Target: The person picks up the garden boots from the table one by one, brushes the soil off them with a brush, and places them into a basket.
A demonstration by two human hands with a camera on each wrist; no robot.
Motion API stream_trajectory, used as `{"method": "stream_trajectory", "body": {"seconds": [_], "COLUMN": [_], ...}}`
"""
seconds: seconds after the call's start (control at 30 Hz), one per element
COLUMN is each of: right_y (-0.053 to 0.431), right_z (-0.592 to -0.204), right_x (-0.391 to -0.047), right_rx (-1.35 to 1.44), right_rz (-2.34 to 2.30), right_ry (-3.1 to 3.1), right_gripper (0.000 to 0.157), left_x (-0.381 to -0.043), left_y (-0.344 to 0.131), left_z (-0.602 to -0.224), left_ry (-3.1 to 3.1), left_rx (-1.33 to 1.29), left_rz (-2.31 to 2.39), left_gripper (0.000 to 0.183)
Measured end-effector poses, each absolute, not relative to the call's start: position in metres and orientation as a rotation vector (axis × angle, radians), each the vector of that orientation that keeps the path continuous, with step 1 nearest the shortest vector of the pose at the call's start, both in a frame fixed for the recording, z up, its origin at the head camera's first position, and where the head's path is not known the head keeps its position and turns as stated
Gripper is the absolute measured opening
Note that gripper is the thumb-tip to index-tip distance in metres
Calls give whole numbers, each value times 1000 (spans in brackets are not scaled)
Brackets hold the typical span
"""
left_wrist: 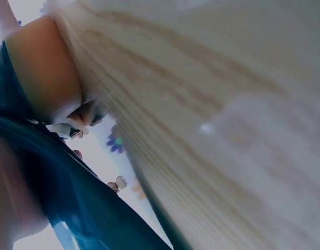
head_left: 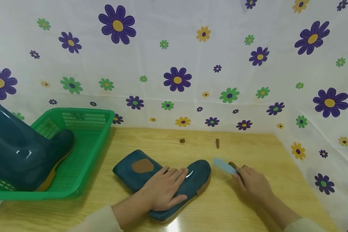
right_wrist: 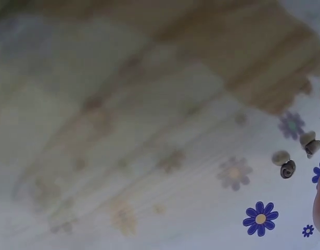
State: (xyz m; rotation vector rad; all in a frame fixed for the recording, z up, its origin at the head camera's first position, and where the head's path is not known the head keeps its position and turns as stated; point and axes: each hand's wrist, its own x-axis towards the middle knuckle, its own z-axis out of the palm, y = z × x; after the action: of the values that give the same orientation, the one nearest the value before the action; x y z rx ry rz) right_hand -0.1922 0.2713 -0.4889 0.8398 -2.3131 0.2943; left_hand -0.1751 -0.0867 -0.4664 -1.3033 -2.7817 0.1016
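Observation:
A dark teal rubber boot (head_left: 199,170) lies on its side on the wooden table, a brown patch (head_left: 143,165) on its shaft and another brown patch (head_left: 203,189) along the toe's edge. Across the boot's middle rests my left hand (head_left: 165,187), fingers extended over it and thumb spread. To the right of the toe, my right hand (head_left: 255,183) grips a light blue flat-ended tool (head_left: 224,166), apart from the boot. A dark brown piece (head_left: 233,165) shows beside the tool at the fingers. In the left wrist view the boot (left_wrist: 92,198) fills the lower left.
At left stands a green plastic basket (head_left: 90,161) with a second teal boot (head_left: 26,161) leaning in it. Two small pieces, a brown lump (head_left: 182,140) and a longer brown piece (head_left: 217,143), lie toward the table's back. A flowered cloth (head_left: 150,58) hangs behind the table.

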Motion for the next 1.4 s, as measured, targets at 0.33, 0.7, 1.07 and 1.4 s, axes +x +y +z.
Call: {"method": "stream_trajectory", "body": {"seconds": [0.33, 0.7, 1.07, 1.4], "right_y": [274, 281, 275, 279], "right_z": [-493, -493, -490, -488], "right_x": [-185, -181, -178, -177], "right_rx": [889, 1005, 986, 944], "right_rz": [289, 381, 364, 564], "right_ry": [-2423, -2359, -2395, -2380], "right_gripper": [20, 19, 22, 11], "left_x": [-174, -175, -176, -176], "left_y": [-87, -89, -88, -88], "left_z": [-467, -469, -469, -469], "left_ry": [-2780, -2766, -2767, -2778], "left_rx": [-1303, -1309, -1311, -1312], "left_rz": [89, 86, 67, 61], "left_gripper": [77, 77, 77, 78]}}
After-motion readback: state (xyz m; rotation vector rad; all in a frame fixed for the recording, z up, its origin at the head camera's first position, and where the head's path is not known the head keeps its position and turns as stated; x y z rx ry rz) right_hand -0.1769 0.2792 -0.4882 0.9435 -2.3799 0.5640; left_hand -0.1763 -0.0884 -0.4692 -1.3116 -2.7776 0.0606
